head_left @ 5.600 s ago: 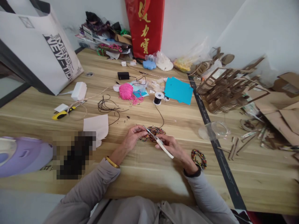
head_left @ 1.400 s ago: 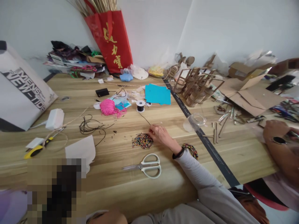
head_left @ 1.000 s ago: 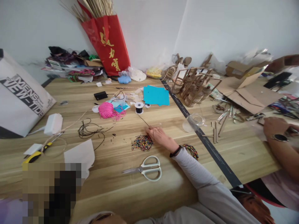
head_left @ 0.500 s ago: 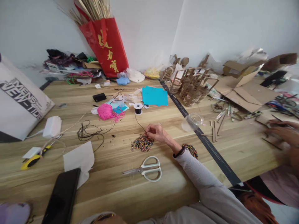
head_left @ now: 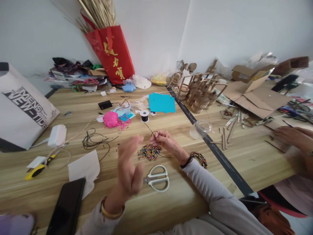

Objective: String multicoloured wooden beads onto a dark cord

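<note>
Right hand (head_left: 164, 141) low on the wooden table (head_left: 171, 202), fingers pinched together on the black cord (head_left: 149, 128), just at 1 o'clock of the pile of coloured beads (head_left: 149, 152) and touching its edge. Cord running up at 11 o'clock from the pinch to the small black spool (head_left: 144, 115). Left hand (head_left: 129, 168) raised above the table, blurred, fingers spread apart and holding nothing, at 8 o'clock of the beads. White-handled scissors (head_left: 156, 179) flat on the table at 6 o'clock of the beads, partly hidden behind the left hand. Beaded bracelet (head_left: 201, 159) beside the right wrist at 3 o'clock. Black phone (head_left: 66, 206) at 8 o'clock near the table edge. Another person's hand (head_left: 290, 136) far off at 3 o'clock
</note>
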{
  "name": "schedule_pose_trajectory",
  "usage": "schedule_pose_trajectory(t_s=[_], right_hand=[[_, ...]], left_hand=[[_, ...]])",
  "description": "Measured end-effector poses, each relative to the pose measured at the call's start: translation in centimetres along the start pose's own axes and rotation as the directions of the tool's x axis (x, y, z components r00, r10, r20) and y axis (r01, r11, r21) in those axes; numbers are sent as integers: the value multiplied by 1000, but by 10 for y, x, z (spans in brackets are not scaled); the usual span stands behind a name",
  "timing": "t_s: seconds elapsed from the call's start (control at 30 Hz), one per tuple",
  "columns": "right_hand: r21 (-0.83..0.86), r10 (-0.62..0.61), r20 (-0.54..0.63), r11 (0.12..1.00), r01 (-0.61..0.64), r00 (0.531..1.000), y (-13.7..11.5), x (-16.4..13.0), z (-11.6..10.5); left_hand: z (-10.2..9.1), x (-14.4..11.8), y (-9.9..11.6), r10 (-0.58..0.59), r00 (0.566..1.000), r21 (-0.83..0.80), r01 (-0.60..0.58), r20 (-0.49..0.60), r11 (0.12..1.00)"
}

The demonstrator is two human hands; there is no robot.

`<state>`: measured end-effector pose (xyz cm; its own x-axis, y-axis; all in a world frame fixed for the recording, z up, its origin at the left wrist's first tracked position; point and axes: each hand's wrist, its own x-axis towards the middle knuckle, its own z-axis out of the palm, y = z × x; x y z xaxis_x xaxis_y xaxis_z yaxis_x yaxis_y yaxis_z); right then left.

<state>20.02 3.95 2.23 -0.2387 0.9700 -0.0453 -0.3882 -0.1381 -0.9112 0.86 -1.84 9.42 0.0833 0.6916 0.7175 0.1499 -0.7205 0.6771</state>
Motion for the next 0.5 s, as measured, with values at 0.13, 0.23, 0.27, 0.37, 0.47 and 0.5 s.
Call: schedule_pose_trajectory(t_s=[0.13, 0.23, 0.27, 0.37, 0.47, 0.5], right_hand=[[-260, -61, 83, 962, 80, 995, -4, -3, 6], [-581, -108, 161, 793, 183, 981, -10, -10, 14], [-655, -121, 174, 727, 206, 977, -12, -13, 17], [-776, -142, 264, 556, 298, 954, -18, -23, 27], [-849, -127, 347, 380, 368, 929, -23, -32, 36], [-861, -109, 369, 334, 384, 923, -25, -35, 38]], left_hand=[[17, 23, -59, -492, 842, -41, 512, 219, 858], [26, 28, -95, -701, 656, -122, 749, 281, 651], [28, 28, -103, -745, 595, -149, 801, 302, 580], [35, 28, -115, -787, 481, -250, 876, 387, 412], [40, 29, -118, -765, 441, -292, 895, 469, 337], [42, 29, -118, -754, 441, -304, 895, 487, 327]])
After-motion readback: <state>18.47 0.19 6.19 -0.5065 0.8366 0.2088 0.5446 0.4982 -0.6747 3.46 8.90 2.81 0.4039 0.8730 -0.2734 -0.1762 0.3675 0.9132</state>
